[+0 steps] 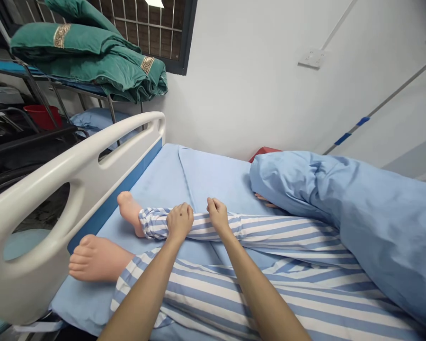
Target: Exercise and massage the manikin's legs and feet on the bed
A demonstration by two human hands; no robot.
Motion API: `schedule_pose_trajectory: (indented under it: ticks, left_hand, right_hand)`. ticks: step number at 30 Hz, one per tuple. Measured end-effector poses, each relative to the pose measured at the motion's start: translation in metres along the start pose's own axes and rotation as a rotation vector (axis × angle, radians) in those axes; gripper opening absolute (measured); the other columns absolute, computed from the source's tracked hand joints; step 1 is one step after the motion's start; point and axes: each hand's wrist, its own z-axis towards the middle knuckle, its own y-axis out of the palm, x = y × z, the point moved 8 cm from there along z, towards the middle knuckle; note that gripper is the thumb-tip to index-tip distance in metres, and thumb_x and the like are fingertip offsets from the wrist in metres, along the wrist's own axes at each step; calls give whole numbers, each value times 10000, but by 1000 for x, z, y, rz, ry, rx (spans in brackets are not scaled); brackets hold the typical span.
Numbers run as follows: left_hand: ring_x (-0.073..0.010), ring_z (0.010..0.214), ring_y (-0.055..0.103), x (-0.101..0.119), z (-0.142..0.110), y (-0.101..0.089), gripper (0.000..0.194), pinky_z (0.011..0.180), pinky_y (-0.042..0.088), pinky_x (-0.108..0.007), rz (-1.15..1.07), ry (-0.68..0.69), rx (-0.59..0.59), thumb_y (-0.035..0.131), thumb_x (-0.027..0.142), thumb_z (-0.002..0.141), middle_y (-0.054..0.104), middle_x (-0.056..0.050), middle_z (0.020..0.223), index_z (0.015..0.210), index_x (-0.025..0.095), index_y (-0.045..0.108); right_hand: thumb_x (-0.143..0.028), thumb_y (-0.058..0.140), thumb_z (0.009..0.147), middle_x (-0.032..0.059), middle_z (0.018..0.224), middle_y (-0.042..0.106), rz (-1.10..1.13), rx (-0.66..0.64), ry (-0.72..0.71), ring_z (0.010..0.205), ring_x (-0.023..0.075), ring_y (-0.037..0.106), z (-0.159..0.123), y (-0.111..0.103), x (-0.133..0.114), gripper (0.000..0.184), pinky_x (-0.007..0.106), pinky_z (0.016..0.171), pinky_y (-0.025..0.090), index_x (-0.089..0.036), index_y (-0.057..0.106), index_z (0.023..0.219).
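A figure in blue-and-white striped trousers [287, 237] lies on the bed, its smooth, manikin-like bare feet [101, 258] towards the footboard. My left hand [180, 220] is closed over the far trouser leg at the shin, its fingertips hidden on the far side. A short way to the right, my right hand [217, 214] forms a fist at the upper edge of the same leg, apparently pinching the cloth. Both forearms reach across the near leg. A light-blue quilt [341, 194] covers the figure's upper part, and some fingers [266, 201] show under its edge.
A cream footboard [81, 156] rises at the left end of the light-blue sheet [213, 173]. Beyond it stand a rack with folded green quilts [88, 61], a red bucket [44, 116] and a black wheelchair-like frame [31, 147]. A white wall [248, 80] with a socket [312, 58] runs behind the bed.
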Motion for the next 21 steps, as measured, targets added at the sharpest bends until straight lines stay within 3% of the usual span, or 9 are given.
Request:
schedule_pose_trajectory:
  ticks: [7, 21]
  left_hand:
    - [-167, 744, 576, -2, -4, -3, 269, 651, 322, -279, -53, 86, 21, 335, 259, 904, 634, -40, 737, 771, 198, 561]
    - [-166, 728, 569, -5, -4, 1, 258, 641, 319, -282, -73, 60, 40, 349, 262, 894, 630, -30, 723, 731, 206, 541]
  right_hand:
    - [-481, 424, 845, -55, 489, 352, -27, 41, 11, 499, 99, 337, -1, 2, 1, 421, 240, 505, 294, -204, 353, 535]
    - [-499, 396, 848, -53, 485, 365, -58, 38, -21, 494, 104, 357, -2, 3, 0, 430, 241, 507, 296, -207, 351, 536]
